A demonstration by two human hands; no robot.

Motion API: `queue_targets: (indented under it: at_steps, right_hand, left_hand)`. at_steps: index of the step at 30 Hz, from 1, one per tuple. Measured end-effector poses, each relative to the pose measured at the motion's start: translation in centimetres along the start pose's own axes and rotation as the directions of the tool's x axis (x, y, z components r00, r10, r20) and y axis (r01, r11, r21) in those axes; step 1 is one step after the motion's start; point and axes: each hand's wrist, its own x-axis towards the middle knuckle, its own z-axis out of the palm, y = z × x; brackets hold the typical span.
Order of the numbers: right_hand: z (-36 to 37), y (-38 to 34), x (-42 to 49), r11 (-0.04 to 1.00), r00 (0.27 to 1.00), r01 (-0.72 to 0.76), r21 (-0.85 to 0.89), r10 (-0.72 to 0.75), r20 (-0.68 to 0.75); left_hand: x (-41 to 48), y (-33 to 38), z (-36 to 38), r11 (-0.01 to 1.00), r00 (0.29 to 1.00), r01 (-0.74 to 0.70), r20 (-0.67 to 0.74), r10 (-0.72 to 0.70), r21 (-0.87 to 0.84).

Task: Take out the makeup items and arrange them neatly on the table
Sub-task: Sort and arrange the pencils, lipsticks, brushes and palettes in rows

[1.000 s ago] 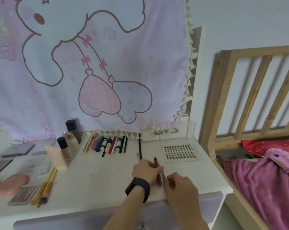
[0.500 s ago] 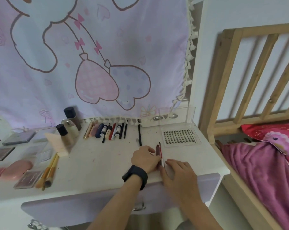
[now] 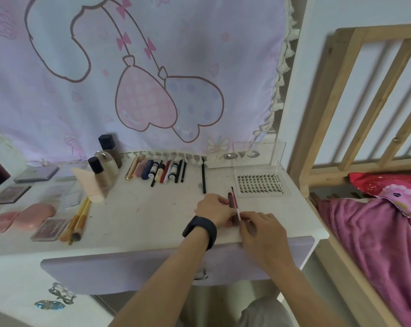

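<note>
On the white table [image 3: 140, 213], my left hand [image 3: 215, 210] and my right hand [image 3: 262, 228] meet near the front right edge. Between them lie a dark maroon lip pencil [image 3: 230, 199] and a thin red liner brush [image 3: 235, 204], side by side, pointing away from me. My left fingers rest on the maroon pencil; my right fingertips pinch the near end of the red brush. A row of pens and mascaras [image 3: 159, 171] lies at the back. A single black pencil [image 3: 203, 175] lies alone to their right.
A clear lash case [image 3: 261, 184] stands at the back right. Foundation bottles [image 3: 103, 166], palettes [image 3: 10, 194], pink puffs [image 3: 32, 217] and yellow brushes [image 3: 78, 220] fill the left side. A lilac drawer front [image 3: 129, 270] sits below the edge; a wooden bed frame [image 3: 301, 149] is on the right.
The red brush now lies beside the maroon pencil, both hands staying on them. The camera has tilted downward, showing more of the drawer.
</note>
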Motion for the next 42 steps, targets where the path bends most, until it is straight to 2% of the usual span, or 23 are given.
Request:
queue_targets:
  at_steps: [14,24,32,42]
  right_hand:
    - [0.1,0.4,-1.4,1.000,0.995,0.030,-0.005,-0.030,-0.095]
    - [0.5,0.7,-1.5,0.997,0.988,0.078,-0.016,-0.080,-0.134]
    - [0.5,0.7,-1.9,0.998,0.992,0.055,0.028,-0.052,-0.115]
    - [0.5,0.7,-2.0,0.998,0.992,0.038,0.048,-0.032,-0.119]
  left_hand:
    - [-0.6,0.0,0.8,0.993,0.993,-0.072,-0.084,0.080,0.098]
    - [-0.8,0.1,0.4,0.996,0.996,-0.075,-0.046,0.077,0.058]
    - [-0.8,-0.2,0.3,0.998,0.998,-0.053,0.028,0.054,-0.025]
    - [-0.6,-0.7,0.3,0.999,0.996,-0.025,0.080,0.028,-0.048]
